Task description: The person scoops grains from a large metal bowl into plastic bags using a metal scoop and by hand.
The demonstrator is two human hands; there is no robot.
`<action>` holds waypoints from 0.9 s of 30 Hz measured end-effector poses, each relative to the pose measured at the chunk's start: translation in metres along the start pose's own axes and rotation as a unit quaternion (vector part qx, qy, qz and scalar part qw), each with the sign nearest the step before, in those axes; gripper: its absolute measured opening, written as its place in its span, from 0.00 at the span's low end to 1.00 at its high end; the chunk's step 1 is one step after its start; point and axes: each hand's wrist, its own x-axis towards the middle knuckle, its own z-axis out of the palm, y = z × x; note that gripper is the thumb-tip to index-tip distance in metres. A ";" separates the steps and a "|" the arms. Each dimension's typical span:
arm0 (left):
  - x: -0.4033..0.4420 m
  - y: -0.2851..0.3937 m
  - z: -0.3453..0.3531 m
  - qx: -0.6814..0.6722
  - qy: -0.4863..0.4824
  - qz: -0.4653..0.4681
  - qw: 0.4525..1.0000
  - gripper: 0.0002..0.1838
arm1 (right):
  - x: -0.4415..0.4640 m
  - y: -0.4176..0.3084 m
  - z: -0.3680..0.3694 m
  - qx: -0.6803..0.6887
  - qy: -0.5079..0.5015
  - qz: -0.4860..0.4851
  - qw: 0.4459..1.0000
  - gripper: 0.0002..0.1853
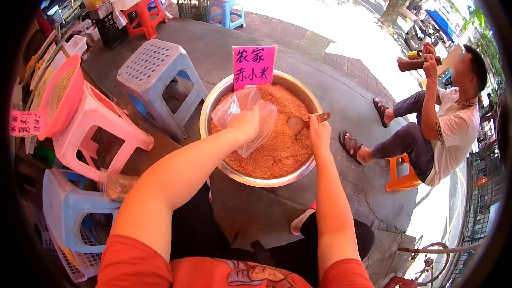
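Head view: outdoors on grey paving (378, 194), beside plastic stools (151, 56). Pinching a metal scoop (296, 124) with the right hand (320, 134), its bowl against reddish grain (282, 154) inside a steel basin (269, 182); clutching a clear bag (265, 128) above that grain with the left hand (245, 124). Apparently scooping; next calling for a full scoop and a wide bag mouth. Cannot make out left fingertips or any bag contents.

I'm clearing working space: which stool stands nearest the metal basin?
The grey-blue stool with the bare, perforated seat, left of the basin in the picture. It stands close beside it; the others are farther off.
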 end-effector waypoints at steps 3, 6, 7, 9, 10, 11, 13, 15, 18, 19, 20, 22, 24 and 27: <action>0.022 -0.016 0.045 -0.089 0.021 -0.014 0.996 0.14 | -0.015 0.026 0.020 0.057 -0.014 0.041 0.997 0.15; 0.030 -0.002 0.036 -0.236 -0.053 -0.111 0.964 0.16 | -0.026 0.009 0.013 0.138 -0.036 0.144 0.979 0.17; 0.031 0.002 0.035 -0.315 -0.076 -0.156 0.933 0.17 | -0.027 -0.001 0.004 0.164 -0.036 0.171 0.971 0.18; 0.033 0.010 0.032 -0.461 -0.119 -0.241 0.846 0.19 | -0.024 -0.004 -0.002 0.226 -0.026 0.211 0.951 0.19; 0.036 0.011 0.032 -0.460 -0.128 -0.244 0.844 0.20 | -0.020 0.000 -0.005 0.262 -0.017 0.224 0.939 0.20; 0.041 0.010 0.035 -0.459 -0.137 -0.247 0.842 0.21 | -0.016 0.003 -0.008 0.297 -0.008 0.236 0.925 0.20; 0.052 0.008 0.043 -0.461 -0.128 -0.239 0.845 0.21 | -0.010 -0.007 -0.019 0.320 0.016 0.217 0.922 0.20; 0.060 0.009 0.054 -0.467 -0.093 -0.219 0.851 0.21 | -0.006 -0.024 -0.034 0.324 0.022 0.197 0.925 0.20; 0.062 0.017 0.057 -0.491 -0.001 -0.225 0.841 0.11 | -0.006 -0.054 -0.039 0.341 0.003 0.130 0.931 0.20; 0.063 0.018 0.053 -0.492 -0.020 -0.228 0.840 0.12 | -0.008 -0.059 -0.035 0.325 -0.014 0.101 0.940 0.18; 0.064 0.019 0.048 -0.491 -0.039 -0.231 0.839 0.12 | -0.010 -0.063 -0.029 0.250 -0.033 0.032 0.967 0.17; 0.065 0.016 0.044 -0.473 -0.055 -0.229 0.849 0.13 | -0.017 -0.072 -0.016 0.099 -0.068 -0.107 0.987 0.15; 0.062 0.014 0.039 -0.435 -0.051 -0.222 0.871 0.13 | -0.024 -0.078 -0.012 0.001 0.034 -0.226 0.974 0.11; 0.054 0.011 0.029 -0.386 -0.016 -0.253 0.887 0.15 | -0.017 -0.066 -0.009 0.011 0.113 -0.208 0.971 0.08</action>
